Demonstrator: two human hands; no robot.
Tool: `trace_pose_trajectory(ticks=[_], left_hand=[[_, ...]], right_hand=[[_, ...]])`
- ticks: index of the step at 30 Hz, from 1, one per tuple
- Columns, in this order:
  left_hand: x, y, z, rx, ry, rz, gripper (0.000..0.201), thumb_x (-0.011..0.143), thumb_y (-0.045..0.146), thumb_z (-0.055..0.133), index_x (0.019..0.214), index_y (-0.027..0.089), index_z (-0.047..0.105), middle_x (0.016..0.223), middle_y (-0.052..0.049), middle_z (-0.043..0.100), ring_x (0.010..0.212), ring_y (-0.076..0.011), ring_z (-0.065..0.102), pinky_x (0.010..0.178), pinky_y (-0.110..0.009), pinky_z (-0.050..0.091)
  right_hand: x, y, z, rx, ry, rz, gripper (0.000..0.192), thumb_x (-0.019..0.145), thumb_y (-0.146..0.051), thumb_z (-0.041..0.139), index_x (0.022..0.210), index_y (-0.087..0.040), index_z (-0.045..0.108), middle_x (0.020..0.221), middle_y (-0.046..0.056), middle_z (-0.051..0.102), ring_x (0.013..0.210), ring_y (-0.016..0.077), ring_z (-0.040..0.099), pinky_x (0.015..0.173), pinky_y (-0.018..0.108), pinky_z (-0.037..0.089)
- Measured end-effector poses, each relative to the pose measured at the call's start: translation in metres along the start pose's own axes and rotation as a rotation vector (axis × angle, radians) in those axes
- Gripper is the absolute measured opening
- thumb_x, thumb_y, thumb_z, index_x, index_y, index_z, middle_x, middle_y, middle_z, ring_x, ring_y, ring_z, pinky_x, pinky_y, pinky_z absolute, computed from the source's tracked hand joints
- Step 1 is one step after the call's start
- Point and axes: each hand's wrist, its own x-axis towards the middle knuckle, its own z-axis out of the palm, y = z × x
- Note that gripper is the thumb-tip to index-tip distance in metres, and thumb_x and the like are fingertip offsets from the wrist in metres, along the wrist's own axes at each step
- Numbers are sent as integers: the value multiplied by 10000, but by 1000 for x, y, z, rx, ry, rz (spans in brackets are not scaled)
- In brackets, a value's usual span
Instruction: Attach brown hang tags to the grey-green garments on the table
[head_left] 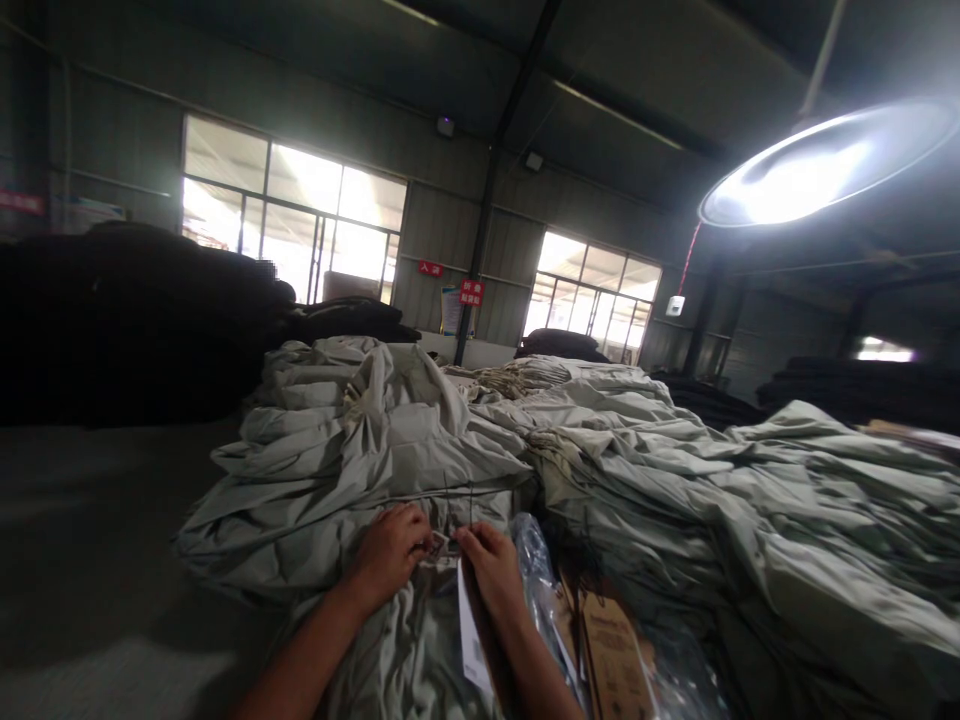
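At six o'clock in the view, the left hand (pixel 390 553) and the right hand (pixel 491 568) are brought together over a pale green garment (pixel 420 640). A small tag (pixel 441 545) is pinched between the closed fingers of both hands, just at the garment's top edge. A white paper label (pixel 471 640) hangs under the right wrist. At three o'clock, plastic sleeves and brown cardboard tags (pixel 611 655) lie. Heaped pale garments (pixel 600 450) fill the counter toward twelve o'clock.
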Motion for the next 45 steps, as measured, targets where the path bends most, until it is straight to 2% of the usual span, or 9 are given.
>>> trace_pose_trajectory(ticks=[8,13,18,24,27,32,36,41,45], left_hand=[[-4,1,-4,77,8,-39,327,558,-19,432,752,199,577,935,-25,588,959,-207,487,830,-326,346],[0,-6,-2,23,197,-46,266,589,-25,367,610,180,534,790,-48,554,845,-183,506,788,-292,403],[-2,-9,1,-4,426,31,341,667,-2,346,668,199,621,943,-48,573,949,-184,506,876,-322,414],[2,-18,9,-56,581,34,312,749,79,352,812,202,632,943,-57,584,933,-188,544,850,-339,464],[2,-16,7,-99,615,7,277,718,64,360,786,195,594,883,-50,583,890,-182,548,820,-324,469],[-2,1,-1,-16,346,76,267,633,3,391,534,192,551,783,-25,606,852,-185,520,793,-334,399],[-4,9,-2,103,146,3,219,640,46,473,614,212,614,813,-13,630,894,-214,503,816,-380,333],[-4,7,0,147,51,-44,225,685,85,498,802,233,621,909,-7,622,946,-216,487,829,-366,306],[-2,7,0,144,26,20,260,722,41,459,809,227,618,940,-6,616,956,-189,485,833,-325,302]], right_hand=[[-8,-7,-4,-319,-72,-120,233,826,-315,382,667,-198,508,695,37,581,697,187,527,674,287,364],[-12,-9,-2,-399,-113,-184,183,842,-264,398,720,-200,517,773,54,578,769,191,538,715,279,382],[-13,-9,3,-478,-179,-259,148,851,-207,406,800,-206,545,851,57,579,856,193,532,750,266,403],[-17,-9,6,-638,-327,-508,193,812,-101,427,880,-206,574,825,31,617,950,212,486,837,309,385],[-17,-5,11,-761,-303,-515,203,804,-103,446,932,-193,574,883,48,628,980,245,473,844,362,376],[-12,5,11,-806,-184,-384,176,836,-145,422,741,-171,567,815,85,604,855,239,513,772,357,400],[-10,7,2,-617,-84,-349,228,863,-171,368,707,-184,535,767,71,578,808,210,510,733,315,410],[-9,3,-4,-438,-20,-350,191,840,-227,389,690,-195,502,782,64,575,796,209,513,728,322,404],[-7,2,-7,-200,-135,-241,199,839,-282,371,679,-204,459,646,16,542,640,166,513,622,269,409]])
